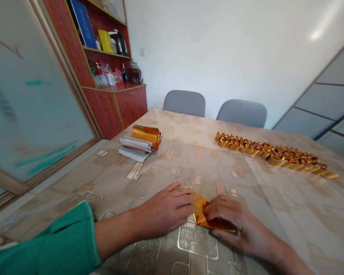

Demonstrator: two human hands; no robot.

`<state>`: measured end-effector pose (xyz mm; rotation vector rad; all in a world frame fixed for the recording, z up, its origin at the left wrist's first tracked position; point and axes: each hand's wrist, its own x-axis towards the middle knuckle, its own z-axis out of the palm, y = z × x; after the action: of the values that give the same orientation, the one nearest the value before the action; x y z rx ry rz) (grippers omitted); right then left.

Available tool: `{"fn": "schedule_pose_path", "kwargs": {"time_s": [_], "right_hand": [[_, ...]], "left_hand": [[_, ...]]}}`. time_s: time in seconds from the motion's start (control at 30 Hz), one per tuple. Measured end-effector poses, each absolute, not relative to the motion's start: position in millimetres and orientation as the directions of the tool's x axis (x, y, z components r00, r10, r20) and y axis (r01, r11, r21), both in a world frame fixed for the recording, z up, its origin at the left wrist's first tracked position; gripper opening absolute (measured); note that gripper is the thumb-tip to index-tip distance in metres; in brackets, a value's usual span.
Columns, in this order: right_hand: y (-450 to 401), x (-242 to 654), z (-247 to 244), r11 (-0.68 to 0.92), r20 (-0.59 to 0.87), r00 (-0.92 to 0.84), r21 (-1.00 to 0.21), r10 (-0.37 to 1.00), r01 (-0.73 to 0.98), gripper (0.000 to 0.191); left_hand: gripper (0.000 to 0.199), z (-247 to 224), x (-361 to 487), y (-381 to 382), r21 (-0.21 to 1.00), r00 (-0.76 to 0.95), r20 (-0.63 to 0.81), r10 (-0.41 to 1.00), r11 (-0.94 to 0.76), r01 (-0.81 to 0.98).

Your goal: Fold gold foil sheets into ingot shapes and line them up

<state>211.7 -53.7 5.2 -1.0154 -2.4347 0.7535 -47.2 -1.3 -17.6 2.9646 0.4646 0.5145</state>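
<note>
A folded sheet of gold foil paper (200, 206) lies low over the patterned tablecloth, between my two hands. My left hand (167, 206) is back-up at the paper's left end, its fingers close together with the tips on the foil; its thumb is partly hidden. At the other end, my right hand (235, 225) pinches the paper, with bent fingers on top and the thumb along the near edge. Part of the folded side is covered by those fingers.
Left of centre, a curled stack of gold and white paper sheets (145, 139) rests on the table (186, 126). A long cluster of folded gold foil pieces (269, 151) stretches along the right side. Two grey chairs (184, 102) stand behind, beside a red cabinet (130, 103).
</note>
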Motion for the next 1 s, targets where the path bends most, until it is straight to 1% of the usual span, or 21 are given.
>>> {"fn": "schedule_pose_path", "kwargs": {"time_s": [0.13, 0.3, 0.43, 0.57, 0.7, 0.83, 0.93, 1.0], "right_hand": [[-53.0, 213.3, 3.2, 0.633, 0.185, -0.659, -0.549, 0.729, 0.546, 0.005], [-49.8, 213.2, 0.9, 0.648, 0.194, -0.648, -0.477, 0.737, 0.594, 0.007], [-48.9, 210.9, 5.2, 0.647, 0.19, -0.635, -0.42, 0.748, 0.636, 0.012], [-48.9, 210.1, 10.1, 0.685, 0.238, -0.649, -0.373, 0.723, 0.626, 0.015], [-50.3, 209.6, 11.8, 0.692, 0.254, -0.648, -0.362, 0.718, 0.625, 0.015], [-50.7, 207.8, 12.4, 0.669, 0.195, -0.647, -0.345, 0.737, 0.658, 0.014], [-49.1, 207.7, 12.7, 0.666, 0.178, -0.652, -0.356, 0.737, 0.656, 0.017], [-47.6, 208.8, 12.7, 0.66, 0.176, -0.65, -0.386, 0.739, 0.645, 0.018]], "left_hand": [[0.046, -22.5, -48.5, 2.5, 0.167, 0.902, 0.264, 0.341, -0.938, 0.305], [0.049, -19.9, -43.3, 10.6, 0.215, 0.901, 0.255, 0.352, -0.929, 0.302], [0.047, -16.9, -37.4, 18.0, 0.232, 0.89, 0.277, 0.362, -0.924, 0.303], [0.034, -12.5, -34.7, 20.1, 0.219, 0.876, 0.295, 0.382, -0.919, 0.328], [0.024, -12.4, -36.3, 15.6, 0.184, 0.883, 0.302, 0.359, -0.931, 0.315], [0.028, -19.4, -39.6, 10.8, 0.144, 0.885, 0.325, 0.334, -0.942, 0.303], [0.034, -21.3, -41.1, 10.6, 0.166, 0.895, 0.308, 0.324, -0.944, 0.284], [0.036, -18.8, -41.6, 11.7, 0.185, 0.902, 0.295, 0.316, -0.945, 0.27]]}}
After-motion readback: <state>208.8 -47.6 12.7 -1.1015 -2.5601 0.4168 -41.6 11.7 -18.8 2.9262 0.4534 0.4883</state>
